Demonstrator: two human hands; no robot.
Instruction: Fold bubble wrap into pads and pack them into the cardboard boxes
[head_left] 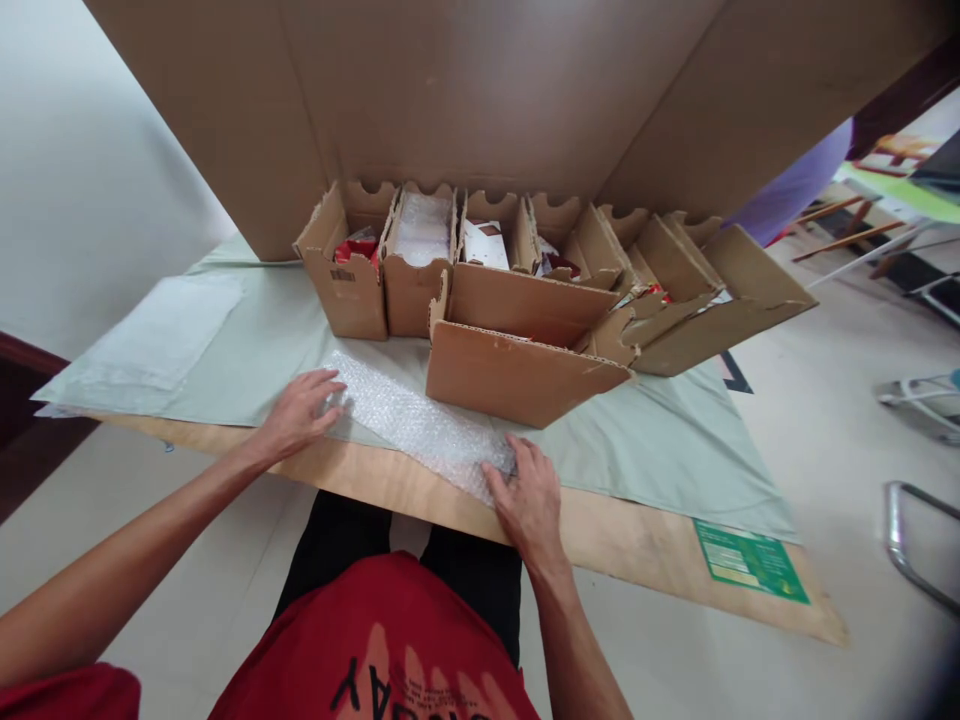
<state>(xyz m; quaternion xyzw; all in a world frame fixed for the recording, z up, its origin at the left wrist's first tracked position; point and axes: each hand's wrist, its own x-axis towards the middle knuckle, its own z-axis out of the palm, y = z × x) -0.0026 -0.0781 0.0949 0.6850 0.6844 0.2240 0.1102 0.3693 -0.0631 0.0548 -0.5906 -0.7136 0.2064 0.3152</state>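
A sheet of bubble wrap (409, 415) lies flat on a pale green cloth (247, 340) over a plywood board (637, 545). My left hand (300, 412) rests on the sheet's left end, fingers spread and flat. My right hand (527, 495) presses on the sheet's right end near the board's front edge, fingers bent at the wrap's corner. Just behind the wrap stands an open cardboard box (517, 340) with its front flap tilted toward me.
Several open cardboard boxes (352, 270) with packed items stand in a row behind, under a large cardboard panel (480, 90). A green label (750, 562) is stuck on the board's right end. Metal chair frames (919, 545) and furniture stand on the floor at right.
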